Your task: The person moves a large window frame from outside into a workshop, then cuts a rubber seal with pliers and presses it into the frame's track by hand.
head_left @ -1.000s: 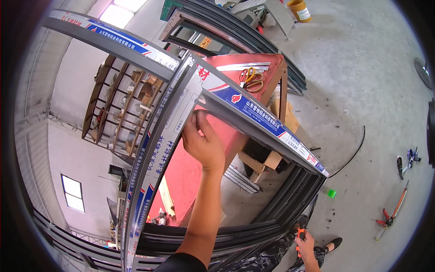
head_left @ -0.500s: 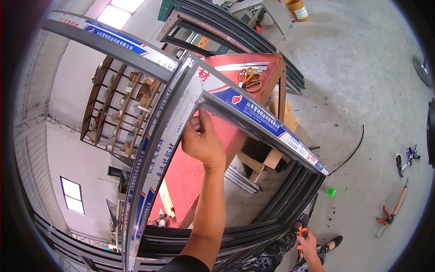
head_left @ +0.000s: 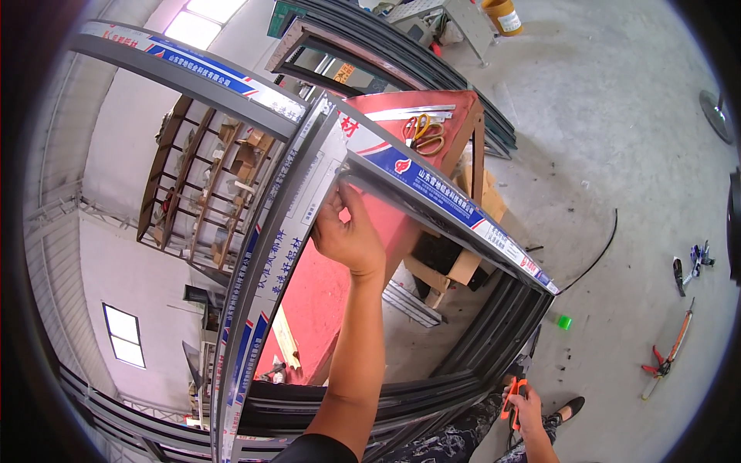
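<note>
frame (head_left: 266, 255): grey, white film with red-blue print
table (head_left: 332, 285): red
scissors (head_left: 423, 133): yellow-red handles
cutter (head_left: 512, 393): orange

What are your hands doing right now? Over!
Left hand gripping the corner of the grey window frame, fingers on its film. Right hand low, shut on orange-handled cutters. Nothing blocking the corner.

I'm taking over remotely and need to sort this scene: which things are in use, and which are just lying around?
In use:
left hand gripping window frame corner
right hand holding orange tool

Lying about:
scissors on red table
floor pliers
yellow bucket
</note>
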`<state>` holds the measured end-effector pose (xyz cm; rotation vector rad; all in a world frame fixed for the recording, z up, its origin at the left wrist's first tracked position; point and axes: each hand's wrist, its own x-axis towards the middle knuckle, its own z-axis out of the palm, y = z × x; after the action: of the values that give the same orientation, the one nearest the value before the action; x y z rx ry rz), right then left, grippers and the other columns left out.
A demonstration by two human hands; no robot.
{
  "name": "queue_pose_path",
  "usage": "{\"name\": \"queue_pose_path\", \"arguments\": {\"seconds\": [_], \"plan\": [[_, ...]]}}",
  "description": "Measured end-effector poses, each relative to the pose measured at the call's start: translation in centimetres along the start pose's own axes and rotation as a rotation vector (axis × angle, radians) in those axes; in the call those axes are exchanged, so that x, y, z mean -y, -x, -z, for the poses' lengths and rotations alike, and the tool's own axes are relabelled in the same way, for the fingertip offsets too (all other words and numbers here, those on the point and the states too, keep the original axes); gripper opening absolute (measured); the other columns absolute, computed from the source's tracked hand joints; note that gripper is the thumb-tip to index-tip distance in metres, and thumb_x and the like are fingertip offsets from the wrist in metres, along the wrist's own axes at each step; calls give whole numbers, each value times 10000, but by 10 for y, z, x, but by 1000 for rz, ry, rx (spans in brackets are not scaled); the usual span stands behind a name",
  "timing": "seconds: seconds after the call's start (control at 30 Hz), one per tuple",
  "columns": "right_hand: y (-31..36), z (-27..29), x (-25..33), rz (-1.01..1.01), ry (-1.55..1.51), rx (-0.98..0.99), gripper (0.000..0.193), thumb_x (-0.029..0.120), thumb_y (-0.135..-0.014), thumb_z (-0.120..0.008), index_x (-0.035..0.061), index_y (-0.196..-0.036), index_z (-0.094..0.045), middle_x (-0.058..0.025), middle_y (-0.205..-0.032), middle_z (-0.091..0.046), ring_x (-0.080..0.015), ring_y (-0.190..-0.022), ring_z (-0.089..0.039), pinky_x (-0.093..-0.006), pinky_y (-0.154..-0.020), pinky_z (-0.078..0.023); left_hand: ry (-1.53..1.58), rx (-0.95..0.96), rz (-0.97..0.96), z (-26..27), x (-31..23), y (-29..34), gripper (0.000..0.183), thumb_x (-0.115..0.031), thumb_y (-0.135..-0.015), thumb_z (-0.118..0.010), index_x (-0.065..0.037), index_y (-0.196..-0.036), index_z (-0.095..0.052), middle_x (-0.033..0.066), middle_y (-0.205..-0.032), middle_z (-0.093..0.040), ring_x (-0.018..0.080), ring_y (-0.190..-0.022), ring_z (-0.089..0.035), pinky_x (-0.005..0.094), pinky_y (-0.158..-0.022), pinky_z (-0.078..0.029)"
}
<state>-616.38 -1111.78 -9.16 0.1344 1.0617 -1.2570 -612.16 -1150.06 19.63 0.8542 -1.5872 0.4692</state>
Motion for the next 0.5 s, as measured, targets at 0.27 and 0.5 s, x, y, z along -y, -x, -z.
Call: {"name": "queue_pose_path", "arguments": {"seconds": [0.27,0.5], "plan": [[21,-11,36,51,-25,-2,410,-26,-779,-513,-37,-1187,-488,-123,-1012,-609,-212,-903,-621,-327,-817,-514,-196,113,6,11,-6,-6,125,-46,-841,-629,24,-944,-623,79,-813,-676,130,-608,-622,251,-534,-483],[27,-39,64,200,10,115,512,-37,-742,-586,-25,-1240,-468,-97,-1031,-605,-199,-939,-612,-322,-858,-496,-132,400,173,47,-18,-9,60,-45,-859,-580,10,-883,-579,40,-678,-581,95,-552,-554,255,-504,-444]]}}
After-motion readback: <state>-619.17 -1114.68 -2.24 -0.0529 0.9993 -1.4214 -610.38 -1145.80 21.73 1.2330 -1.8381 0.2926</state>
